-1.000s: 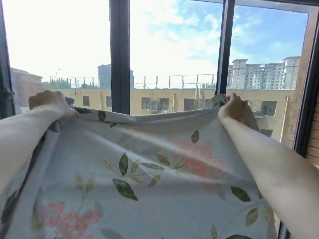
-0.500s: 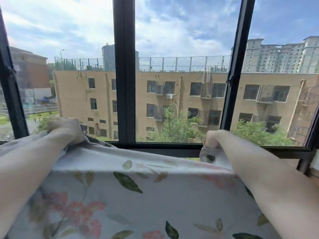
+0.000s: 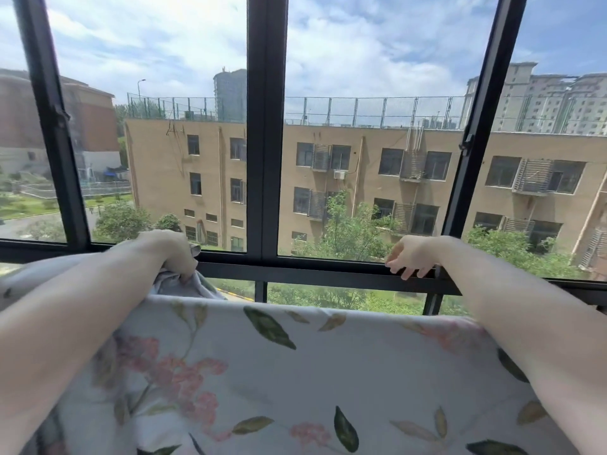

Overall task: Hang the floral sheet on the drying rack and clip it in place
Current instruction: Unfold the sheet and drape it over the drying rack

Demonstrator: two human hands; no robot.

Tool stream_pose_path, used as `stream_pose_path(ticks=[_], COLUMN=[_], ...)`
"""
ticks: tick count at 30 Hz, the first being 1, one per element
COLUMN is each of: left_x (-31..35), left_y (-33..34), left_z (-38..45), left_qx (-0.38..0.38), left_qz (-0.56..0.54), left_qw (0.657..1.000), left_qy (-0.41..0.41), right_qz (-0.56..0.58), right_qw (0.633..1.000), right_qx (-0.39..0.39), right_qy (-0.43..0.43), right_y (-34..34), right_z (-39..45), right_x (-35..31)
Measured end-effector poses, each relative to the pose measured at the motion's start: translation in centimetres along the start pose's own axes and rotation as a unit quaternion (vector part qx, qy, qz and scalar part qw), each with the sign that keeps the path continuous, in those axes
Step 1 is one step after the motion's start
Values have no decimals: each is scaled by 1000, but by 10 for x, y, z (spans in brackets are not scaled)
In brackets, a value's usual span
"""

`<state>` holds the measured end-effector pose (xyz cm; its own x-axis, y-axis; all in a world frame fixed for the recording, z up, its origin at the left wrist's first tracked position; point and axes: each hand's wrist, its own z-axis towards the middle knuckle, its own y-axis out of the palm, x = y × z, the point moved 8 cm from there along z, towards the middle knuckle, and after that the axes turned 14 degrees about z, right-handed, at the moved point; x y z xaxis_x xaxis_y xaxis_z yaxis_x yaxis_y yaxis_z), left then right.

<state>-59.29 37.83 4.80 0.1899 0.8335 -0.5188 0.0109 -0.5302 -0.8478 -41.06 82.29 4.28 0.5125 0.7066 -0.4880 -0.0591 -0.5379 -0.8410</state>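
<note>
One floral sheet (image 3: 328, 372), spread across the lower half of the frame. Two hands: left hand (image 3: 170, 254) at centre left, gripping bunched cloth; right hand (image 3: 410, 256) at centre right, fingers loose, holding nothing. One dark window frame (image 3: 266, 126), with three upright bars across the upper frame.

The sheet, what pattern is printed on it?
The sheet is pale white with pink flower clusters and green and tan leaves, seen best in the head view.
</note>
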Motion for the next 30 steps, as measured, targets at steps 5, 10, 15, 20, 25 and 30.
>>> stream_pose_path(ticks=[5,10,15,20,25,30], left_x=[0,18,26,23,28,5], left_y=[1,-4,14,23,23,-10], left_z=[-5,-12,1,-18,-58,-66], left_qx=[-15,-9,-76,-113,-173,-90], left_qz=[-11,12,77,52,36,-114], left_qw=[1000,997,979,968,950,974], left_qy=[8,75,171,220,257,176], right_qz=[12,16,15,46,52,67], right_qw=[992,974,973,972,981,985], right_qx=[26,-33,-9,89,78,65], right_qy=[-126,-225,-231,-211,-172,-146], right_y=[7,83,151,162,164,156], right_z=[-62,-151,-191,-185,-186,-187], right_x=[-88,-176,-223,-223,-218,-204])
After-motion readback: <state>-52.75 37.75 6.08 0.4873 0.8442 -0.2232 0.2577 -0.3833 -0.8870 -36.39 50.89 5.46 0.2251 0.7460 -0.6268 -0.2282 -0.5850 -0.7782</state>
